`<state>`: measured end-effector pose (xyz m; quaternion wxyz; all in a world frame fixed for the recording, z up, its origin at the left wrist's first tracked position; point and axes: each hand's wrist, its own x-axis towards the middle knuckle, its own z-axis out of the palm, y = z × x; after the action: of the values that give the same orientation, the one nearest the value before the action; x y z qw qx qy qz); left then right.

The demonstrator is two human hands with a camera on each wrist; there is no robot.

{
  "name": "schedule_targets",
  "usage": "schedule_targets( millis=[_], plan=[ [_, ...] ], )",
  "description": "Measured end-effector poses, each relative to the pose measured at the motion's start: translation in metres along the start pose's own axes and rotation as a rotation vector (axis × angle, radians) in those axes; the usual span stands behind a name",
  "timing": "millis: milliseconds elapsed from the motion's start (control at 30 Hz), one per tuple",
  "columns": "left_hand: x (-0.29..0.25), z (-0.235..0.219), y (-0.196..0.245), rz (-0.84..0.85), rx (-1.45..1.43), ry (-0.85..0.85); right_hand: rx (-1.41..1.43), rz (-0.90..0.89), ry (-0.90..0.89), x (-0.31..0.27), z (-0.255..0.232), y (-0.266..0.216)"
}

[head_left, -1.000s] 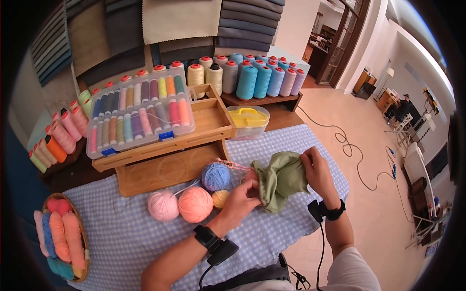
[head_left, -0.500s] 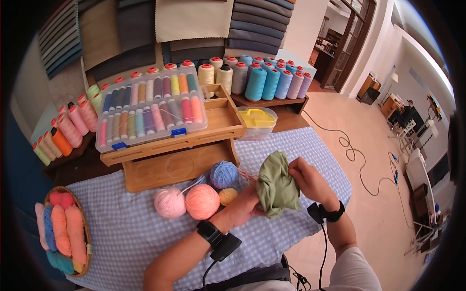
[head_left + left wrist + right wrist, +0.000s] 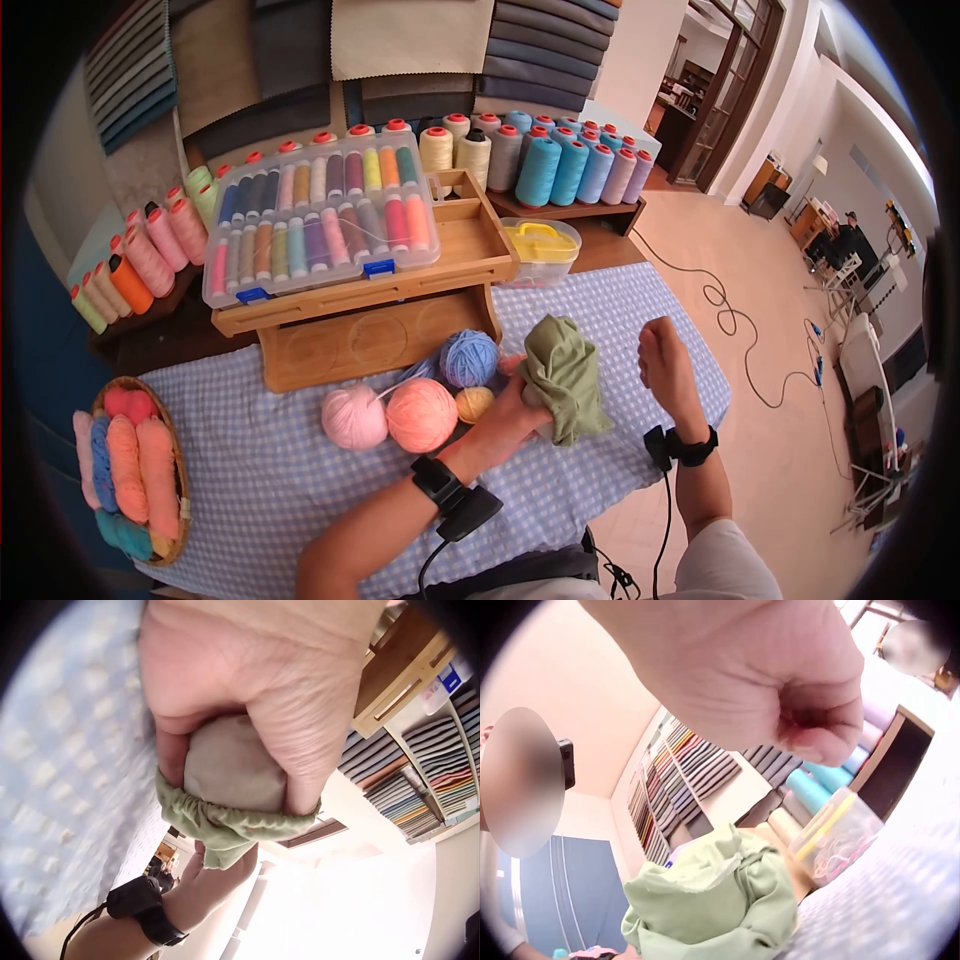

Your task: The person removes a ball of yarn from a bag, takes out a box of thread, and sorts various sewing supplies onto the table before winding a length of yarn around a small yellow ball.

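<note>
Green cloth (image 3: 563, 385) appears mid-gathering: left hand (image 3: 505, 425) grips it; right hand (image 3: 668, 372) is curled, apart, contents unclear. Next move likely calls for steady edge support.

Blue-white checked cloth-covered worktop (image 3: 262, 480): oval brown wicker basket (image 3: 182, 472) at left edge; tan wooden rack (image 3: 375, 340) at rear edge, clear rectangular plastic case (image 3: 320, 222) on it, round multicoloured yarn balls (image 3: 422, 415) before it.
</note>
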<state>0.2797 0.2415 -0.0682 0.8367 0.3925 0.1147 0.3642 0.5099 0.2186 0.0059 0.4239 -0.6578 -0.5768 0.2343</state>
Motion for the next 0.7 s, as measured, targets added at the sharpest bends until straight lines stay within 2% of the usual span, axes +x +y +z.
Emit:
schedule_targets(
  millis=[33,67,133,167,233,267,367,433,467,500,533,567,633,700],
  plan=[
    [-0.003,0.004,0.004,-0.030,-0.050,0.047,0.091,0.035,-0.039,-0.004,-0.006,-0.003],
    [-0.005,0.007,0.006,-0.060,-0.100,0.094,0.111,0.032,-0.176,-0.008,-0.008,-0.005],
    [0.002,0.000,-0.003,-0.037,-0.126,0.058,0.191,0.026,-0.439,-0.018,-0.006,-0.015],
    [0.004,-0.002,-0.006,-0.012,-0.151,0.021,0.232,-0.023,-0.499,-0.020,0.000,-0.011],
    [0.003,-0.003,-0.002,-0.001,-0.241,-0.042,0.005,-0.198,-0.521,-0.024,0.008,-0.016],
    [0.002,-0.003,-0.001,0.016,-0.333,-0.102,0.010,-0.196,-0.522,-0.023,0.010,-0.016],
    [0.003,-0.007,-0.004,-0.075,-0.332,-0.057,-0.082,-0.225,-0.533,-0.014,0.013,-0.014],
    [0.001,-0.005,0.000,-0.089,-0.281,-0.011,-0.077,-0.438,-0.612,-0.008,0.007,-0.010],
    [0.000,-0.003,0.001,-0.106,-0.233,0.033,-0.078,-0.438,-0.610,-0.007,0.006,-0.008],
    [-0.001,-0.001,0.002,-0.108,-0.233,0.030,0.057,-0.352,-0.675,-0.007,0.005,-0.006],
    [-0.003,0.000,0.002,-0.106,-0.124,0.058,0.193,-0.266,-0.737,-0.006,0.004,-0.005],
    [-0.004,0.002,0.002,-0.103,-0.015,0.088,0.192,-0.265,-0.736,-0.005,0.004,-0.004],
    [-0.006,0.004,0.007,-0.110,-0.034,0.083,0.377,-0.190,-0.764,-0.004,0.005,-0.002],
    [-0.005,0.004,0.008,-0.116,-0.052,0.076,0.368,-0.168,-0.749,-0.004,0.006,-0.005]
  ],
)
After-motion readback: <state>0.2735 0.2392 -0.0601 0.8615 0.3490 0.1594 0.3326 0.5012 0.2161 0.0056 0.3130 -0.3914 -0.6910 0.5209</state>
